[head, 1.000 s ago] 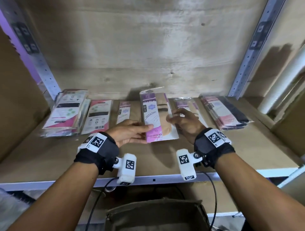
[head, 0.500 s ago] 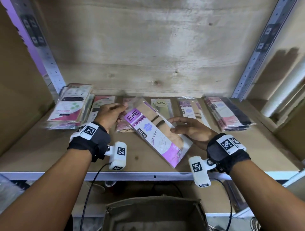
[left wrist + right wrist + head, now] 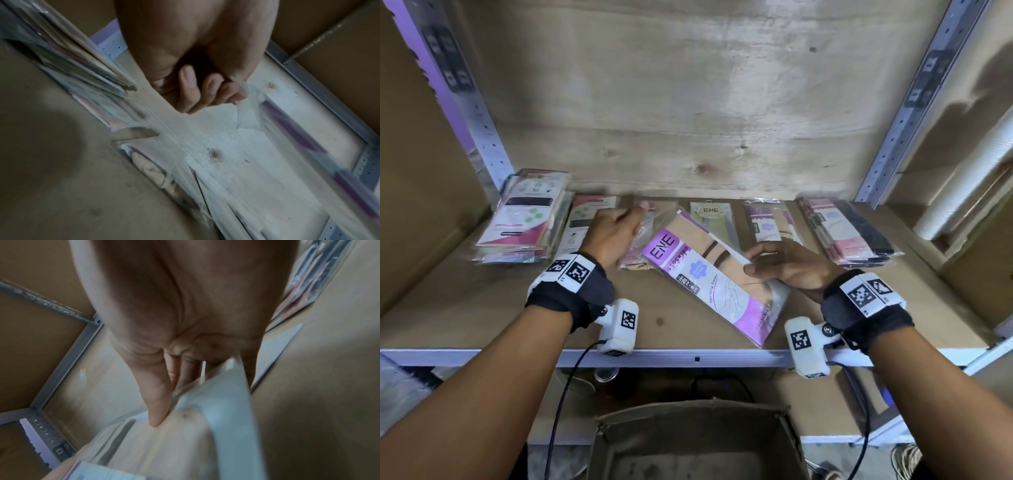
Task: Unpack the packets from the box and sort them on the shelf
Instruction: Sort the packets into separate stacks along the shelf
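Both hands grasp your packet point(image 3: 709, 277), which has swung slantwise, top toward 10 o'clock: left hand point(image 3: 616, 236), right hand point(image 3: 787, 267); placement underway.

left hand point(image 3: 613, 236): fingertips hidden behind clear plastic wrap of a packet | tilted purple-and-beige ENE stocking packet point(image 3: 709, 277): lower print blurred | brown cardboard box point(image 3: 698, 442): cut off by bottom edge | both wrist views: motion-blurred, packet print unreadable
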`<move>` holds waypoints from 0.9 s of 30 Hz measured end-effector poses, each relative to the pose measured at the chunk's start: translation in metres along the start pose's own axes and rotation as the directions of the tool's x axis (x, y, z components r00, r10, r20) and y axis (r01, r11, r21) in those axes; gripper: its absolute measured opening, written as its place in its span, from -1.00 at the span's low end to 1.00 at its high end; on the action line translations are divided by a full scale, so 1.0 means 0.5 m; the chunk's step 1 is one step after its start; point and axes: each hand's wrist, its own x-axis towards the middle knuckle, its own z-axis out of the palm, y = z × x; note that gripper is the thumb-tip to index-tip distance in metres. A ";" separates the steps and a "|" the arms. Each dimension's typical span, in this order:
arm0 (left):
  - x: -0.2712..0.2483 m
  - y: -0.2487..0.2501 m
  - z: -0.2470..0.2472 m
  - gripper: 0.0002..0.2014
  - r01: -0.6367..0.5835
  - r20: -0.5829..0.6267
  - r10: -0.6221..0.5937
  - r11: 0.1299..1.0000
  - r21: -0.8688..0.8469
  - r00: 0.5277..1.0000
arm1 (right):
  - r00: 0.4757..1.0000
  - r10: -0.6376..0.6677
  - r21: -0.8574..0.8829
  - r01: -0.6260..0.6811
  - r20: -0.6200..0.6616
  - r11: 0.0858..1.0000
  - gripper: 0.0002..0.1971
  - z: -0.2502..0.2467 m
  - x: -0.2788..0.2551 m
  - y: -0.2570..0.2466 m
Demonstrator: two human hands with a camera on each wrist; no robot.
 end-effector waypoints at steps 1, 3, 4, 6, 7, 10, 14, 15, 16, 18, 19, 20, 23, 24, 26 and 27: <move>-0.002 0.003 0.000 -0.52 0.014 0.008 -0.014 1.000 -0.028 1.000 | 1.000 -0.006 -0.016 0.007 0.006 1.000 -0.73 -0.004 -0.001 -0.001; -0.005 0.009 0.003 -0.51 0.031 0.016 -0.030 0.998 -0.061 0.999 | 1.000 -0.012 -0.026 0.013 0.016 1.000 -0.82 -0.012 0.000 -0.001; -0.005 0.012 0.007 -0.51 0.038 0.017 -0.037 0.996 -0.080 0.999 | 1.000 -0.013 -0.026 0.014 0.020 1.000 -0.83 -0.014 0.000 0.001; -0.007 0.015 0.015 -0.51 0.062 0.019 -0.060 0.992 -0.111 0.998 | 1.000 -0.013 -0.021 0.014 0.020 1.000 -0.84 -0.019 0.002 0.006; -0.007 0.016 0.018 -0.51 0.077 0.023 -0.074 0.989 -0.129 0.997 | 1.000 -0.013 -0.021 0.014 0.018 1.000 -0.84 -0.021 0.002 0.009; -0.004 0.017 0.024 -0.50 0.095 0.056 -0.085 0.969 -0.229 0.995 | 1.000 0.001 -0.034 0.000 0.006 0.999 -0.86 -0.028 -0.001 0.008; 0.004 0.023 0.035 -0.47 0.150 0.103 -0.117 0.893 -0.424 0.988 | 0.999 -0.035 0.009 0.035 -0.012 0.999 -0.90 -0.037 -0.004 0.000; 0.006 0.025 0.038 -0.49 0.188 0.138 -0.137 0.852 -0.489 0.981 | 0.998 -0.056 0.012 0.056 -0.017 0.998 -0.90 -0.036 -0.003 0.001; 0.006 0.028 0.040 -0.55 0.224 0.176 -0.151 0.806 -0.549 0.973 | 0.997 -0.076 0.013 0.077 -0.025 0.997 -0.90 -0.035 -0.002 0.004; 0.007 0.033 0.046 -0.68 0.279 0.238 -0.165 0.745 -0.606 0.957 | 0.994 -0.099 0.039 0.101 -0.042 0.994 -0.90 -0.036 0.002 0.015; 0.008 0.035 0.052 -0.67 0.301 0.258 -0.177 0.737 -0.606 0.950 | 0.993 -0.107 0.059 0.109 -0.046 0.992 -0.91 -0.038 0.004 0.022; 0.009 0.037 0.059 -0.64 0.317 0.264 -0.192 0.730 -0.605 0.945 | 0.993 -0.111 0.070 0.114 -0.046 0.991 -0.92 -0.042 0.005 0.030; 0.023 0.039 0.086 -0.61 0.308 0.198 -0.237 0.678 -0.667 0.951 | 0.990 -0.119 0.123 0.128 -0.079 0.984 -0.91 -0.056 0.009 0.048; 0.028 0.039 0.096 -0.57 0.308 0.177 -0.260 0.653 -0.692 0.949 | 0.986 -0.117 0.158 0.135 -0.121 0.978 -0.90 -0.060 0.009 0.053; 0.039 0.038 0.118 -0.43 0.317 0.170 -0.278 0.666 -0.676 0.945 | 0.965 -0.105 0.236 0.163 -0.238 0.958 -0.86 -0.068 0.013 0.059; 0.042 0.038 0.131 -0.36 0.332 0.191 -0.273 0.706 -0.626 0.943 | 0.951 -0.094 0.290 0.182 -0.294 0.940 -0.82 -0.072 0.016 0.059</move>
